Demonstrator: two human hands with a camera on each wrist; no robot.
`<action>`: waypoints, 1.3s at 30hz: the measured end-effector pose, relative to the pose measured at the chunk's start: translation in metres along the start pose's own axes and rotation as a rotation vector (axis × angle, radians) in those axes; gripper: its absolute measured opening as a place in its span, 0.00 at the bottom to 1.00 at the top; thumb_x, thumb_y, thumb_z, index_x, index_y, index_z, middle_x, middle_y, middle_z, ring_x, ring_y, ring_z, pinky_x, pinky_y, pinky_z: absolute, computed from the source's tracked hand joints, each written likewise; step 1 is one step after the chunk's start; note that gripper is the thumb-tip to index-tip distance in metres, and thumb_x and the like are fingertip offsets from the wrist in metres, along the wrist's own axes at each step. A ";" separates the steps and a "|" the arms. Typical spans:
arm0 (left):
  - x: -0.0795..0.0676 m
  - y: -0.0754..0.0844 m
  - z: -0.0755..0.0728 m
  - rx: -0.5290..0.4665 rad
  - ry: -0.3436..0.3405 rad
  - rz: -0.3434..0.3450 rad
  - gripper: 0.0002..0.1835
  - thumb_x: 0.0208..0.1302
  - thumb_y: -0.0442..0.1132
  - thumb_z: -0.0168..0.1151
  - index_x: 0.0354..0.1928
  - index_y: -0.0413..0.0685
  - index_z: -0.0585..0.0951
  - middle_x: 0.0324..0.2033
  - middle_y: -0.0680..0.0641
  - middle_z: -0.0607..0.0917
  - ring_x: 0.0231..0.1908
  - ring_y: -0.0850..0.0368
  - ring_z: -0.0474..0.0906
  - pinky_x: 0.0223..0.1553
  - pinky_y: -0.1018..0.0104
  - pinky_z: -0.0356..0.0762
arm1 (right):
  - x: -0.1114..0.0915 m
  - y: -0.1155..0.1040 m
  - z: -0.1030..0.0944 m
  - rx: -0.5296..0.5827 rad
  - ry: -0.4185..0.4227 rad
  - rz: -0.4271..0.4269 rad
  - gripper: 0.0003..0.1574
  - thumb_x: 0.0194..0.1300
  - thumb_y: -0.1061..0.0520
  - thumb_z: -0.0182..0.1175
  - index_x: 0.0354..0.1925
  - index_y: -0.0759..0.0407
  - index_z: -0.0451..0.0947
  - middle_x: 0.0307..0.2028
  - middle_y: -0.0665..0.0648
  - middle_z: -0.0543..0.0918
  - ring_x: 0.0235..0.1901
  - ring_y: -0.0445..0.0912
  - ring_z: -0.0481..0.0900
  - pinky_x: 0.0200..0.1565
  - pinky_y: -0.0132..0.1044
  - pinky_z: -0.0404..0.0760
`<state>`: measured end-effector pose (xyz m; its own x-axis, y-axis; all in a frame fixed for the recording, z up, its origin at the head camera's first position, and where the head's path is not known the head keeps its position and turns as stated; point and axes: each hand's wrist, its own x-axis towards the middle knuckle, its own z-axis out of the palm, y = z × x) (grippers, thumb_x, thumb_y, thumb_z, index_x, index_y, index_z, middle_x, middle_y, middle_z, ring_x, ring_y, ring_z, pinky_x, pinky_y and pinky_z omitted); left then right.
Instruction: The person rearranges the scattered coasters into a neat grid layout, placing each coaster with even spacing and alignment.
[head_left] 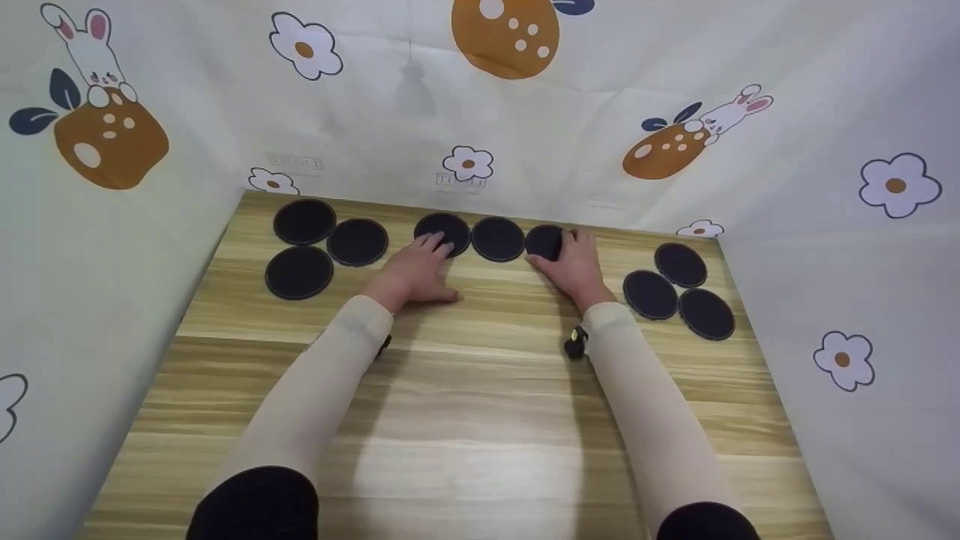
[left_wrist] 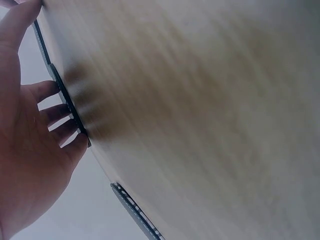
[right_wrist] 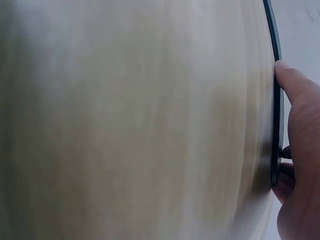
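Three round black coasters lie in a row along the back of the wooden table, side by side. On the row's left coaster [head_left: 439,229] rest the fingertips of my left hand [head_left: 412,274], its thumb spread away over bare wood. My right hand [head_left: 576,268] holds the row's right coaster [head_left: 543,241] by its rim, thumb at the near left edge and fingers at the far right. Between the hands lies the middle coaster [head_left: 498,239], touched by neither. In the left wrist view, the fingers [left_wrist: 62,130] press down on the coaster edge [left_wrist: 70,102].
Three more coasters [head_left: 299,272] cluster at the back left of the table [head_left: 465,420]. Another three [head_left: 650,295] cluster at the right. A patterned cloth [head_left: 360,127] hangs close behind the table and along both sides.
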<state>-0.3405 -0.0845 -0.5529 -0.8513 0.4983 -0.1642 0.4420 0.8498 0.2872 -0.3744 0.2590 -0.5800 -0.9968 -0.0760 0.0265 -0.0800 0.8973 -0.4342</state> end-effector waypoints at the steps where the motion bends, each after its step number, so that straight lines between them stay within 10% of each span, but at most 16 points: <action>1: 0.000 0.000 0.000 -0.001 0.001 0.001 0.60 0.66 0.71 0.72 0.86 0.40 0.62 0.86 0.33 0.56 0.85 0.33 0.51 0.83 0.43 0.57 | 0.000 0.000 -0.001 0.003 -0.003 0.003 0.66 0.70 0.26 0.69 0.81 0.74 0.64 0.75 0.74 0.65 0.76 0.66 0.61 0.78 0.56 0.65; 15: 0.000 -0.001 0.001 -0.015 0.005 -0.003 0.60 0.65 0.69 0.73 0.87 0.40 0.61 0.87 0.34 0.55 0.85 0.33 0.50 0.83 0.43 0.56 | -0.021 0.015 -0.026 0.110 0.047 -0.057 0.59 0.71 0.27 0.70 0.76 0.71 0.72 0.74 0.71 0.69 0.75 0.65 0.66 0.77 0.58 0.67; 39: 0.001 0.000 -0.001 -0.013 0.002 0.001 0.59 0.66 0.69 0.73 0.86 0.38 0.63 0.86 0.33 0.55 0.85 0.33 0.49 0.84 0.43 0.55 | -0.142 0.097 -0.103 0.115 0.197 -0.125 0.38 0.75 0.45 0.74 0.66 0.74 0.80 0.67 0.73 0.75 0.72 0.69 0.69 0.74 0.67 0.66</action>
<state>-0.3417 -0.0841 -0.5525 -0.8512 0.4991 -0.1620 0.4394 0.8467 0.3000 -0.2416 0.4018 -0.5329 -0.9626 -0.0874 0.2564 -0.2127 0.8299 -0.5157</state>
